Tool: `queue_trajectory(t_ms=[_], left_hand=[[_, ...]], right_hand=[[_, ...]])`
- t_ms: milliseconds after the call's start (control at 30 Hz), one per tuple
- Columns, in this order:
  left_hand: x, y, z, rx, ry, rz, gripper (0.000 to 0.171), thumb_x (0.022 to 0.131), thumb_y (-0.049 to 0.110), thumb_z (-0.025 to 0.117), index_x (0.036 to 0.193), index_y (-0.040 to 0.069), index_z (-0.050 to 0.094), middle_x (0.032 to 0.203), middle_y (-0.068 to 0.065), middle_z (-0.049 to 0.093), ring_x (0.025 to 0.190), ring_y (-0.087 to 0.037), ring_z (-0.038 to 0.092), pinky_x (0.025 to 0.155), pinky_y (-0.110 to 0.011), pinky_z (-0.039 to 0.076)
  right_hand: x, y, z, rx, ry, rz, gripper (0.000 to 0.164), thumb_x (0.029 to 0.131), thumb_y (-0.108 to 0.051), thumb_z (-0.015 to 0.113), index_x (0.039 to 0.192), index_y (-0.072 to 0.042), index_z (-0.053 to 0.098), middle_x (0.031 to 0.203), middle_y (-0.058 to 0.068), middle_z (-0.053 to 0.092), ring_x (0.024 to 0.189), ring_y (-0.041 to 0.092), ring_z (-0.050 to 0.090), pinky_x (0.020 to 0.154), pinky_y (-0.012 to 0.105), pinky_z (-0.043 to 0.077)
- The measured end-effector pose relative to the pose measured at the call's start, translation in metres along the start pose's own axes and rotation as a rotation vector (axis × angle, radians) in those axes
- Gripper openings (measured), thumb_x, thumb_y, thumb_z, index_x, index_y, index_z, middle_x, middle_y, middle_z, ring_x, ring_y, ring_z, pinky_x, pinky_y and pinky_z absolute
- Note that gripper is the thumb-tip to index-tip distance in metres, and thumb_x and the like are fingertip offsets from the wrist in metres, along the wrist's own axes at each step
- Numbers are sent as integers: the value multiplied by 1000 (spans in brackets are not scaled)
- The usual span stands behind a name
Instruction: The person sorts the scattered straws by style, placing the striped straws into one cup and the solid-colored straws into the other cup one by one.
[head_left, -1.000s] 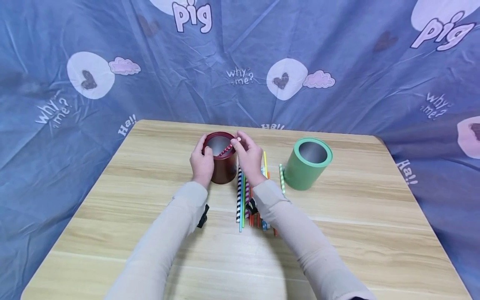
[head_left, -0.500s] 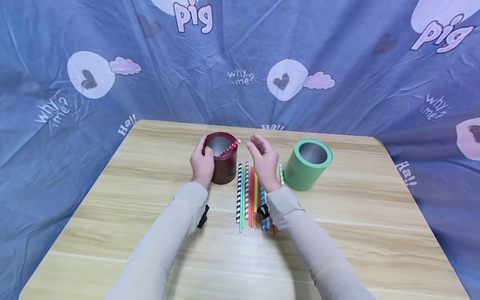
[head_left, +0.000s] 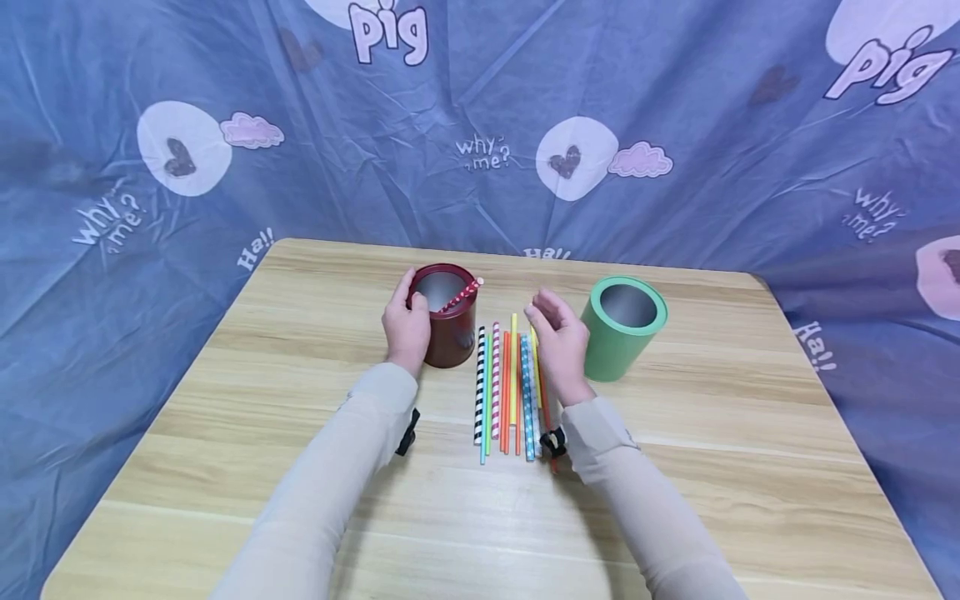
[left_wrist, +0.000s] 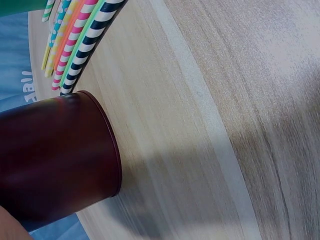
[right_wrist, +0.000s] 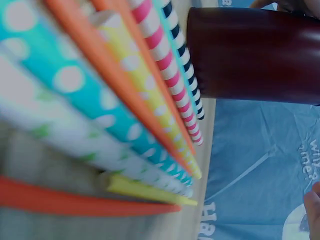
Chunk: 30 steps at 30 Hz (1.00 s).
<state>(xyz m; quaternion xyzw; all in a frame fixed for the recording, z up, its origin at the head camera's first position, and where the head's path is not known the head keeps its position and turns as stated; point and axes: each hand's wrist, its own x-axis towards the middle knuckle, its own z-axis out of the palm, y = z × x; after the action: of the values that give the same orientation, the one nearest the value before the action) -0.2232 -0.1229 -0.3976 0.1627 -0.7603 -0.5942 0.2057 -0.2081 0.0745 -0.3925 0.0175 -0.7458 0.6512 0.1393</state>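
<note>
**Right hand drawn away from dark red can, towards the green one**

Since the earlier frame the right hand (head_left: pixel 562 342) has shifted away from the dark red can (head_left: pixel 450 337) and now hangs over the right edge of the straws, near the green can (head_left: pixel 617 346). Its fingers are loosely bent, with nothing visible between them and the thumb. The left hand (head_left: pixel 407 329) grips the dark red can at its rim, thumb over the near edge.

Both cans are smooth, upright cylinders with rolled rims and grey interiors; the dark red one is glossy. Inside it leans a red straw with white dots (head_left: pixel 459 296), its white-tipped end jutting past the rim.

Between the cans, slim tubes lie roughly side by side on the wood-grained table (head_left: pixel 225 400): a black-and-white striped straw (left_wrist: pixel 84 52), a pink-and-white striped straw (right_wrist: pixel 165 60), a plain lime straw (head_left: pixel 489 400), smooth orange straws (right_wrist: pixel 100 57), a dotted yellow straw (right_wrist: pixel 145 90), a dotted turquoise straw (right_wrist: pixel 90 97) and a white straw with green marks (right_wrist: pixel 75 132).

Behind hangs a creased blue cloth (head_left: pixel 337 183) printed "pig", "why me?" and "Ha!!", with hearts and pink clouds.
</note>
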Motion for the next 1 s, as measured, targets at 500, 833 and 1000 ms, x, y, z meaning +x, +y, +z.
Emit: queue_trajectory(t_ms=[500,833,1000], left_hand=[[0,0,0,10,-3,-1,45,91,7,43,134,16,51,136,-5,50,129,-17,42,107,-29,34],[1,-1,0,4,6,-4,44,91,7,43,134,15,52,136,-5,51,128,-17,43,106,-29,35],[3,-1,0,11,-6,-8,44,92,9,44,134,18,51,136,-4,50,128,-16,43,106,-28,35]], right_hand=[[-14,43,-38,-107,-28,148,36,84,-6,66,118,2,59,115,19,62,105,25,60,81,12,48],[-22,55,-60,-319,-139,228,38,84,-9,67,118,3,58,113,20,63,103,28,62,86,31,51],[-23,59,-65,-367,-196,245,38,83,-7,67,118,4,58,111,22,63,103,30,61,87,37,51]])
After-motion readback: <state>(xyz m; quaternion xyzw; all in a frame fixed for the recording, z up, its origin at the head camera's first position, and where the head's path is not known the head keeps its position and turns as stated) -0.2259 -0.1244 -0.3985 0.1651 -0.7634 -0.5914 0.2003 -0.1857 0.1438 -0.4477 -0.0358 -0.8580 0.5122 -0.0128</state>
